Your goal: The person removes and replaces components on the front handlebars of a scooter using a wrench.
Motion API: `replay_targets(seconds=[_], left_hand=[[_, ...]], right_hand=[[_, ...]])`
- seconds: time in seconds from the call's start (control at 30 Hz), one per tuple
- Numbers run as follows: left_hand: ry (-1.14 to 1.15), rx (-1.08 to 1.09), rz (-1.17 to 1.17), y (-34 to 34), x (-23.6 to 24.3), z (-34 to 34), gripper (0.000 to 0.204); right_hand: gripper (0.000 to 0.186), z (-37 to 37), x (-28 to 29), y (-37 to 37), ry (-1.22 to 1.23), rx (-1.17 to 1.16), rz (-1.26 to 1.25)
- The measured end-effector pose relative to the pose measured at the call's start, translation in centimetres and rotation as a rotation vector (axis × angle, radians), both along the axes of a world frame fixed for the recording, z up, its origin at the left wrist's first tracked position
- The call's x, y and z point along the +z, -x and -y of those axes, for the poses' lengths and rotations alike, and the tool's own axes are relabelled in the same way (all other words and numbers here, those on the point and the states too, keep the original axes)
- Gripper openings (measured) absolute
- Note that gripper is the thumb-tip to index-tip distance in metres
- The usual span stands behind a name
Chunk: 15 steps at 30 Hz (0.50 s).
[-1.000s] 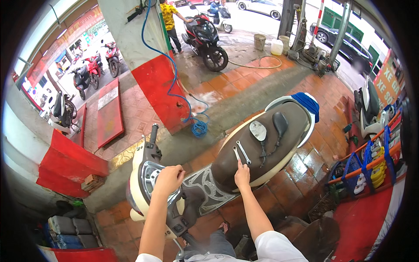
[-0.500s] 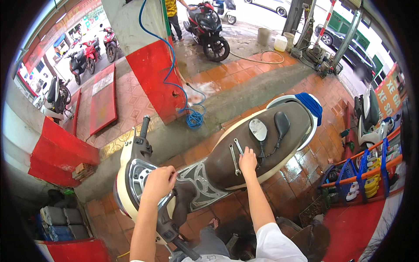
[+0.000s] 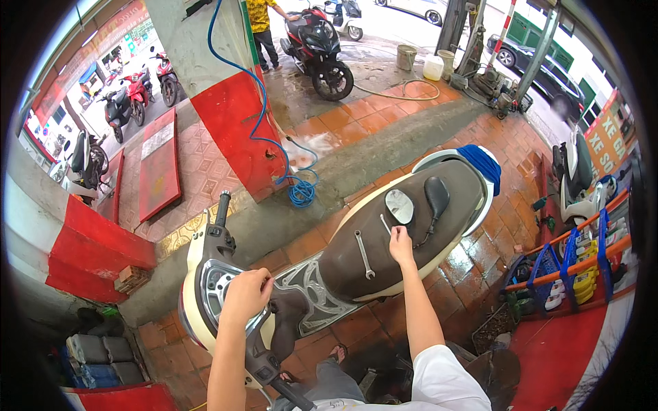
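A cream scooter with a brown seat (image 3: pixel 338 266) stands crosswise below me. My left hand (image 3: pixel 250 293) is closed above the silver-trimmed dashboard (image 3: pixel 218 287), below the handlebar grip (image 3: pixel 223 207); its fingertips' contents cannot be made out. My right hand (image 3: pixel 401 243) grips a slim wrench (image 3: pixel 384 222) at the seat's surface. To its left a second wrench (image 3: pixel 363 254) lies on the seat. Beyond the hand lie a silver-faced mirror (image 3: pixel 399 205) and a dark mirror (image 3: pixel 436 196), both with stems. A blue cloth (image 3: pixel 480 164) hangs over the seat's rear end.
A pillar (image 3: pixel 226 137) with coiled blue hose (image 3: pixel 301 195) stands ahead. Behind it are a person in yellow (image 3: pixel 262 24), a black-red motorbike (image 3: pixel 322 61) and buckets (image 3: pixel 406 58). At right are a parked scooter (image 3: pixel 576 178) and blue baskets (image 3: pixel 567 260); red panels (image 3: pixel 157 164) lean left.
My right hand has moved up and right along the seat onto the smaller wrench, leaving the other wrench uncovered. My left hand stays closed near the dashboard. The view has shifted slightly.
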State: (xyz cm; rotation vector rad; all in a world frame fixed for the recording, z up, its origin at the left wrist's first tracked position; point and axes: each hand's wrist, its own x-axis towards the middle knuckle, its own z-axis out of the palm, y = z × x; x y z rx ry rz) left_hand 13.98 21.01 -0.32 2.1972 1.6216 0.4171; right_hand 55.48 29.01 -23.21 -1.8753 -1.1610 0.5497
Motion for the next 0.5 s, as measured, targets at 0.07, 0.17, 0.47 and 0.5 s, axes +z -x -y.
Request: replay_targets(seconds=[0.07, 0.17, 0.47, 0.5], left_hand=[[0.003, 0.017, -0.008, 0.4, 0.0, 0.3, 0.015], [0.01, 0.002, -0.013, -0.1, 0.2, 0.2, 0.015], [0.013, -0.002, 0.0, 0.4, 0.0, -0.1, 0.016], [0.007, -0.006, -0.02, 0.4, -0.4, 0.3, 0.017]], right_hand=[[0.047, 0.6, 4.2, 0.5, 0.088, -0.056, -0.038], [0.042, 1.6, 1.6, -2.5, -0.078, -0.22, 0.286], [0.027, -0.6, 0.9, -3.5, 0.16, -0.196, 0.368], [0.028, -0.1, 0.3, -3.5, 0.186, -0.197, 0.342]])
